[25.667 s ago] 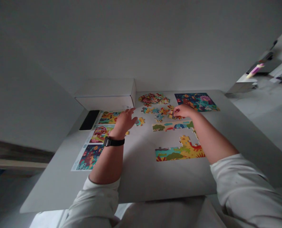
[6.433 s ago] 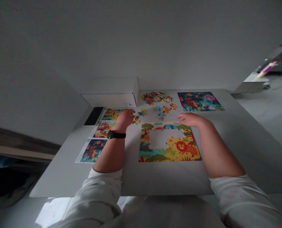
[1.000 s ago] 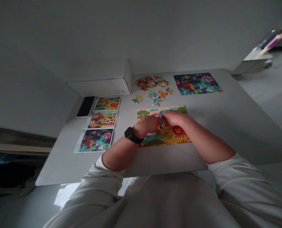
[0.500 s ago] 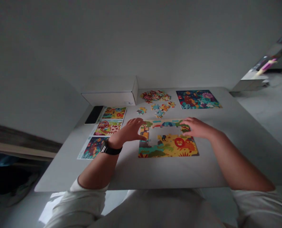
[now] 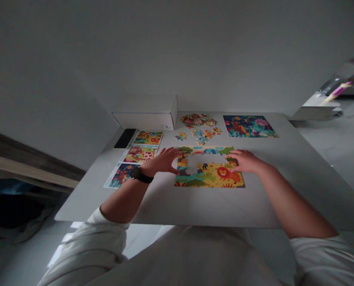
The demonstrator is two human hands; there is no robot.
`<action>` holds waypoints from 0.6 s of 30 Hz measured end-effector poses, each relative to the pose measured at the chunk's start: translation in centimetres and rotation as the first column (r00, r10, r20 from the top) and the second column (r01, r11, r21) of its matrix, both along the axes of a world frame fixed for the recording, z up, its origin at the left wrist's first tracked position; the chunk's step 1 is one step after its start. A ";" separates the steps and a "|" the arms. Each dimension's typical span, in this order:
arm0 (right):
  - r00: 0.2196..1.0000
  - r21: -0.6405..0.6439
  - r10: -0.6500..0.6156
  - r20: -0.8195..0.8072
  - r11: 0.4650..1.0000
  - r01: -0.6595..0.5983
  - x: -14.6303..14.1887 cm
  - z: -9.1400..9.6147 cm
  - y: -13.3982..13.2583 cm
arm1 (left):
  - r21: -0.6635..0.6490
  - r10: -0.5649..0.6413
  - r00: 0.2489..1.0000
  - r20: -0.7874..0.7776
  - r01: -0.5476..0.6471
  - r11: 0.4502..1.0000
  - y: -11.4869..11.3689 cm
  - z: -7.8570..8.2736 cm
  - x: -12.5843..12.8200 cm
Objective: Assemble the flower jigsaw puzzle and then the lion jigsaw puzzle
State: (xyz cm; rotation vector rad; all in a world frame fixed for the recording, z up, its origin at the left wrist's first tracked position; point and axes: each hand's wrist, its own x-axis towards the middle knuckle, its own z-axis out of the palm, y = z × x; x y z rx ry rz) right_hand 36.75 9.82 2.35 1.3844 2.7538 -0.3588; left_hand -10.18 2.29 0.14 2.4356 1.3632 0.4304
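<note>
In front of me lies a partly assembled jigsaw puzzle (image 5: pixel 209 174) with a lion, trees and a yellow ground; a gap of bare table shows in its upper middle. My left hand (image 5: pixel 165 161) rests at its left edge, thumb and fingers apart. At the right edge is my right hand (image 5: pixel 244 161), its fingers also spread, with the thumb over the puzzle near the lion. Neither hand holds a loose piece. Just behind the puzzle lie several loose puzzle pieces (image 5: pixel 201 137) and a single grey-and-yellow piece (image 5: pixel 180 136).
A heap of puzzle pieces (image 5: pixel 196 120) sits farther back, beside a white box (image 5: pixel 145 120). A dark, finished jigsaw (image 5: pixel 250 126) lies at the back right. On the left are a picture sheet (image 5: pixel 141 154) and a black phone (image 5: pixel 125 138). The white table's front edge (image 5: pixel 194 226) is near my body.
The view has shifted a little. My hands stay at the puzzle's two sides; my right thumb now reaches lower, beside the lion. The loose pieces lie as before.
</note>
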 end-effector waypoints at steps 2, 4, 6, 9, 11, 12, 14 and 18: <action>0.999 0.002 0.013 -0.030 1.000 -0.013 0.0 -0.3 0.5 | 0.016 -0.005 0.999 0.043 0.005 1.000 0.5 0.1 0.0; 0.997 0.007 0.028 -0.078 1.000 -0.028 0.0 -0.7 0.8 | 0.016 -0.004 0.997 0.078 0.002 1.000 1.0 0.3 0.1; 0.984 0.037 0.038 -0.176 0.999 -0.032 0.2 -1.1 0.9 | 0.014 0.033 0.993 0.115 -0.034 0.999 1.6 0.5 0.1; 0.928 0.141 0.012 -0.373 0.989 0.044 0.6 -1.9 1.0 | 0.025 0.218 0.963 0.161 -0.225 0.974 2.9 1.0 -0.1; 0.884 0.204 -0.020 -0.468 0.970 0.129 0.8 -2.4 1.2 | 0.033 0.386 0.910 0.153 -0.396 0.918 4.2 1.5 -0.3; 0.866 0.223 -0.034 -0.500 0.960 0.167 1.0 -2.5 1.3 | 0.033 0.461 0.877 0.135 -0.469 0.883 4.9 1.7 -0.3; 0.835 0.242 -0.060 -0.548 0.944 0.227 1.1 -2.8 1.4 | 0.019 0.572 0.817 0.078 -0.574 0.818 6.6 2.2 -0.2; 0.796 0.242 -0.093 -0.598 0.926 0.290 1.1 -3.1 1.4 | -0.025 0.636 0.769 -0.061 -0.638 0.769 10.1 2.6 0.9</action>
